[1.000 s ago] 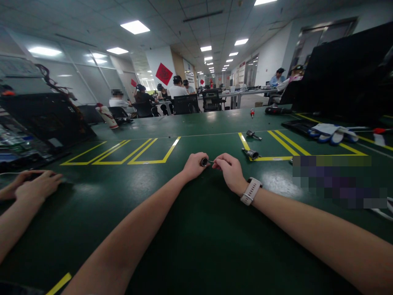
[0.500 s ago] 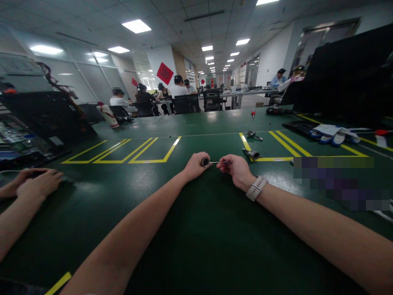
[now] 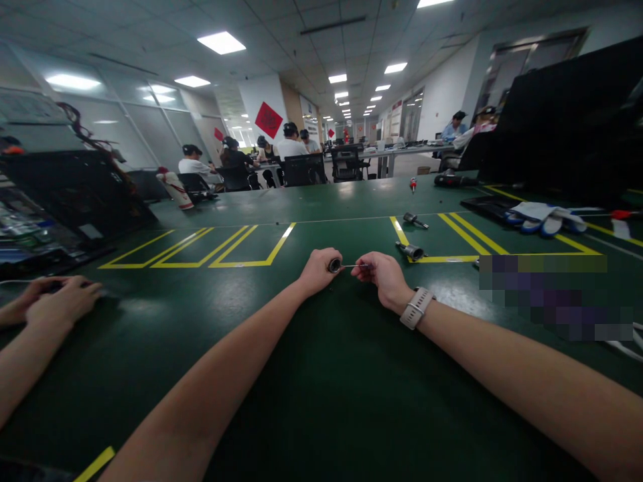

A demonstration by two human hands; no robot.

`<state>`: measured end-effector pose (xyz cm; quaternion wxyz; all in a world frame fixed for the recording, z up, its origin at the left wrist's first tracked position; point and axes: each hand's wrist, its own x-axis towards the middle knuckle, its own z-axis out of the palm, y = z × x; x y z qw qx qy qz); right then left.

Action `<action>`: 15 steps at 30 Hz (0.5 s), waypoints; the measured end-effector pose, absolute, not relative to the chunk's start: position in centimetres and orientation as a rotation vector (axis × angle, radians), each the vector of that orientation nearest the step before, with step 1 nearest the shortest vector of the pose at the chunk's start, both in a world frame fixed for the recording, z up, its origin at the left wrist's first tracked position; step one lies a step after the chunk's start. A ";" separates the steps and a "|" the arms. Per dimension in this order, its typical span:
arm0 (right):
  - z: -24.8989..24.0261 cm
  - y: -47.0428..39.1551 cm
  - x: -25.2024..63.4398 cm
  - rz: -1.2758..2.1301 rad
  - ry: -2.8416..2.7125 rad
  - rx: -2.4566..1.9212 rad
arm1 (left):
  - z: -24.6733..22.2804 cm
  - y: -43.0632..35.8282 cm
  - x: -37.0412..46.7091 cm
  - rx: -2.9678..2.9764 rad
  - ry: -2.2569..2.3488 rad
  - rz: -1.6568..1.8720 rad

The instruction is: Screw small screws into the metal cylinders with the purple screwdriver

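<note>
Over the green table, my left hand (image 3: 317, 269) is closed around a round, hollow metal part that looks like a hole saw (image 3: 334, 266), its open end turned towards me. A slim screwdriver (image 3: 351, 266) is pinched in the fingers of my right hand (image 3: 382, 276); its thin shaft reaches left to the side of the hole saw. Whether the tip sits in the part is too small to tell, and fingers cover most of the handle. Beyond my right hand lie a second hole saw (image 3: 412, 252) with a shank and a smaller one (image 3: 416, 221).
Yellow tape (image 3: 241, 264) marks boxes on the green table (image 3: 321, 375). Gloves (image 3: 545, 218), a power drill (image 3: 455, 180) and a small red item (image 3: 412, 184) lie farther back. A co-worker's hands (image 3: 63, 298) are at the left. A black panel (image 3: 567, 127) stands at the right.
My right hand has shifted very slightly left, towards the hole saw. The left hand keeps the same hold, and the whole view has moved a little.
</note>
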<state>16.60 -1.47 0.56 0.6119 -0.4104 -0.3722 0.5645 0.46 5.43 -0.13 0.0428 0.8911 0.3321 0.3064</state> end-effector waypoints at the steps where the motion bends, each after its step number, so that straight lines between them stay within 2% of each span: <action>1: 0.6 -1.4 16.6 1.313 -0.852 -0.952 | -0.1 5.4 0.5 2.731 1.008 0.929; 15: 0.5 -1.2 16.9 1.341 -0.792 -0.959 | 0.0 5.2 0.5 2.589 0.932 0.918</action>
